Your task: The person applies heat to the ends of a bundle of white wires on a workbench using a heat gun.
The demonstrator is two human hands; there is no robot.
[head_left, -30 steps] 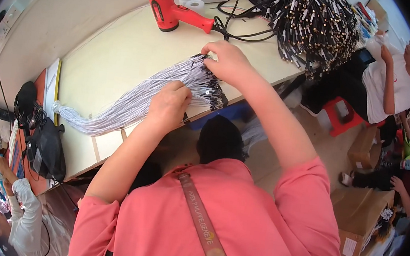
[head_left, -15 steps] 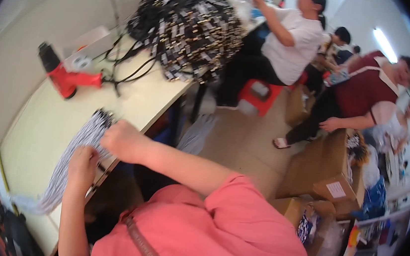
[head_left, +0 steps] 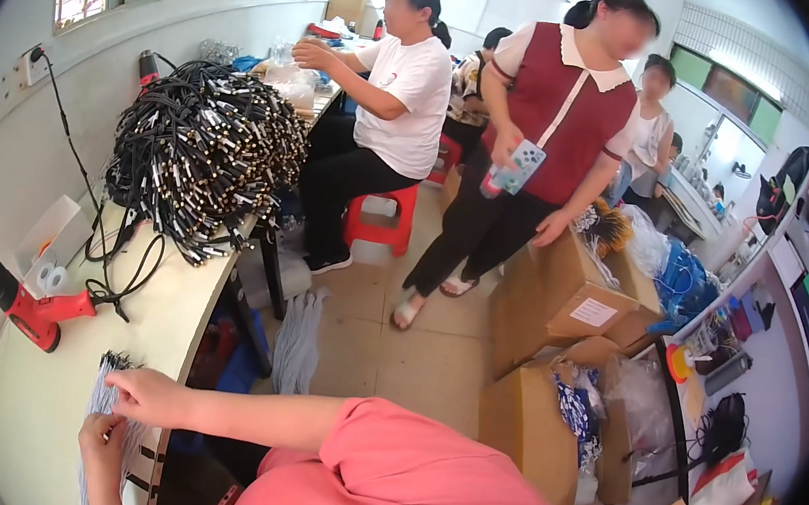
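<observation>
A bundle of thin light-grey wires [head_left: 97, 400] with dark ends lies along the near left part of the pale table [head_left: 23, 410]. Over its dark-ended part is my right hand [head_left: 151, 396], its fingers closed in a pinch. Just below it my left hand [head_left: 104, 448] is also closed, thumb and fingertips together, beside the same wires. What either hand pinches is too small to make out. Past the hands, a red and black heat gun [head_left: 41, 311] rests on the tabletop.
A big heap of black cables [head_left: 203, 152] with gold-tipped plugs covers the table's far end. Grey wires [head_left: 299, 340] hang beside the table. One co-worker [head_left: 406, 95] sits on a red stool [head_left: 383, 219]; another [head_left: 563, 102] stands holding a phone. Cardboard boxes [head_left: 555, 318] stand at right.
My view has lifted and swung right, so the table and hands now appear lower left. Both hands stay closed at the wires. The standing co-worker appears upright and nearer the middle.
</observation>
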